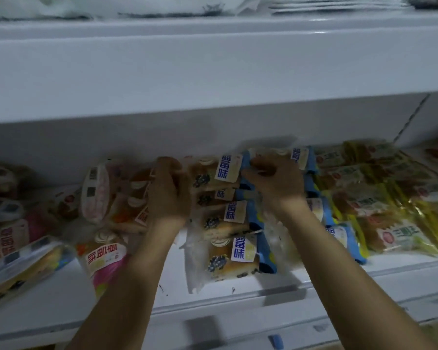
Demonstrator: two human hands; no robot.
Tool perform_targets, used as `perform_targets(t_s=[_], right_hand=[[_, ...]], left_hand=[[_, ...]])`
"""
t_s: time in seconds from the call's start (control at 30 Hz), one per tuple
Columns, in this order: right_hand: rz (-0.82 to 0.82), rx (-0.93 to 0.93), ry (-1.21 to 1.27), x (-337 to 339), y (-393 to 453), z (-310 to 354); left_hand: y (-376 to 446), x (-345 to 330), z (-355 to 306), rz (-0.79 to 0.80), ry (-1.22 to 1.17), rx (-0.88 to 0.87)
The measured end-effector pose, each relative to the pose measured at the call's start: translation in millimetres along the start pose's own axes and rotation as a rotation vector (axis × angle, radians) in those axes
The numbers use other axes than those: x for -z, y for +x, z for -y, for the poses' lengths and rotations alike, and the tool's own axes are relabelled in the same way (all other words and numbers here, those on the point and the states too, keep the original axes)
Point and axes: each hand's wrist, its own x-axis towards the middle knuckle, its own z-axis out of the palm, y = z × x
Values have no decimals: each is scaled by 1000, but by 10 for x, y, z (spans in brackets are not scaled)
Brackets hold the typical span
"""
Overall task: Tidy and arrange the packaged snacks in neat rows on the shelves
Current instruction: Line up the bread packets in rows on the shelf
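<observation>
2 hands: both reach forward from bare forearms to the back of the white metal shelf [238,294], raised side by side.
Left hand [168,190]: back toward the camera, fingers curled over the left end of a clear plastic bread packet with a blue end and white label [219,173]; what the fingertips pinch is blurred.
Right hand [276,183]: knuckles up, fingers bent and gripping the blue right end of that same packet.
Packet position: at the rear of a column of matching blue-ended blueberry bread packets [234,238], which run toward the shelf's front edge, overlapping.
Left neighbours: clear packets with orange and pink print [104,253], lying tilted and out of line.
Right neighbours: clear bread packets with yellow-green edges [390,210], overlapped in slanted rows.
Above: 1 white shelf board [213,66] overhangs the hands.
</observation>
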Motion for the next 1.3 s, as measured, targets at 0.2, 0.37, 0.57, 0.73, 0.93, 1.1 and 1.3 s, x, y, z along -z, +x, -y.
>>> perform_targets(t_s=[0.2, 0.37, 0.57, 0.73, 0.93, 1.1, 1.3], right_hand=[[143, 15, -274, -158, 623, -37], [174, -1, -242, -245, 680, -201], [226, 76, -279, -159, 527, -111], [156, 131, -95, -336, 70, -30], [393, 430, -78, -1211, -640, 319], [482, 573, -91, -2141, -912, 668], [688, 487, -142, -3170, -947, 1199]], left_hand=[[539, -355, 264, 232, 340, 14], [601, -492, 359, 313, 357, 97], [521, -305, 403, 309, 364, 65], [136, 247, 402, 48, 365, 38], [-368, 1213, 1034, -68, 503, 77], [-387, 2220, 1562, -23, 773, 300], [-346, 2881, 1985, 99, 838, 383]])
